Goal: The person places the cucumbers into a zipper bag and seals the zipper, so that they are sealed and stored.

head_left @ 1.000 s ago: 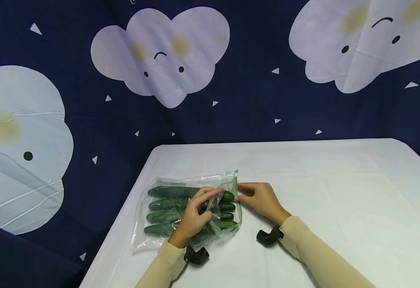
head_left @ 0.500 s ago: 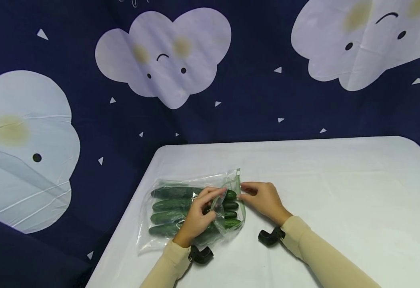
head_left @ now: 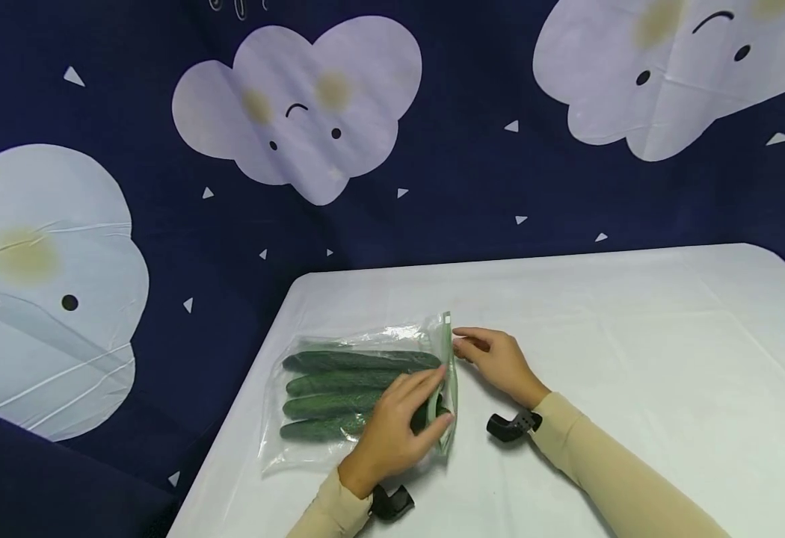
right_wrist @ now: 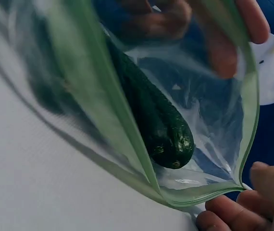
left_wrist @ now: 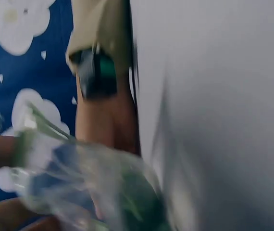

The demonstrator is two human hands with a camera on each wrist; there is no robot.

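Note:
A clear zip bag (head_left: 392,336) with a green zip edge lies on the white table, holding several dark green cucumbers (head_left: 339,382). My left hand (head_left: 392,430) reaches over the bag's right end, fingers and thumb at the zip edge; in the right wrist view its fingertips (right_wrist: 252,19) pinch the upper rim. My right hand (head_left: 496,359) is at the far corner of the opening, where its thumb and fingers (right_wrist: 238,211) pinch the end of the green zip. Between the hands the mouth gapes, showing a cucumber's end (right_wrist: 173,144). The left hand covers part of the cucumbers in the head view.
The white-covered table (head_left: 608,359) extends to the right and behind the bag. A dark blue curtain (head_left: 466,194) printed with white clouds hangs behind it. Black wrist cameras (head_left: 392,504) sit on both wrists.
My left hand has moved right and nearer, bringing the folded-back upper layer over the cucumber ends to the zip edge. My right hand has shifted slightly farther away along that edge.

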